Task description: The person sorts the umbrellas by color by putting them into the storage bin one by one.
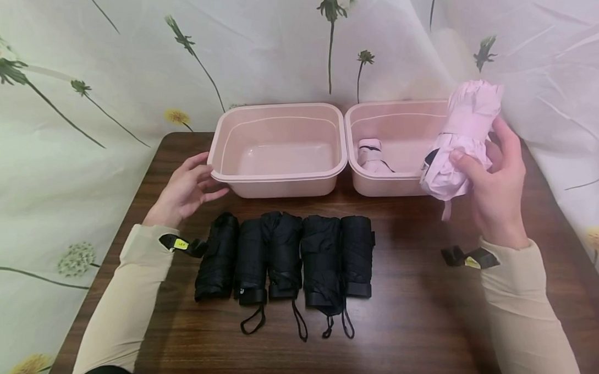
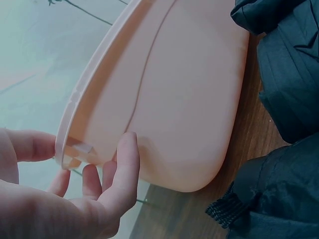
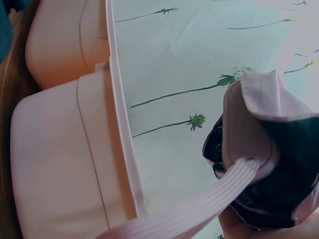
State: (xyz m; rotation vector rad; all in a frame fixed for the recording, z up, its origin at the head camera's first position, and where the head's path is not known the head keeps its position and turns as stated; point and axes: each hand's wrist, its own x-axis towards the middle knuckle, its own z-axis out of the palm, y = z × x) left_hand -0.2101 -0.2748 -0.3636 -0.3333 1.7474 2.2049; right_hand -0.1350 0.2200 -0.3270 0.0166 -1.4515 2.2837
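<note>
My right hand (image 1: 507,185) grips a pink folded umbrella (image 1: 468,142), held tilted over the right side of the right pink bin (image 1: 383,185). In the right wrist view, the umbrella's handle end (image 3: 246,129) and wrist strap (image 3: 199,204) face the camera. Another pink folded umbrella (image 1: 371,156) lies inside that bin at its left. Loosely bent, the fingers of my left hand (image 1: 188,188) touch the rim at the left end of the left pink bin (image 1: 282,187). The left wrist view shows fingertips at this rim (image 2: 75,107) and the thumb near the wall.
Several black folded umbrellas (image 1: 284,259) lie side by side on the brown wooden table (image 1: 408,315), in front of the bins. Some have strap loops pointing toward me. The two bins stand next to each other against a flower-printed cloth (image 1: 275,45) at the back.
</note>
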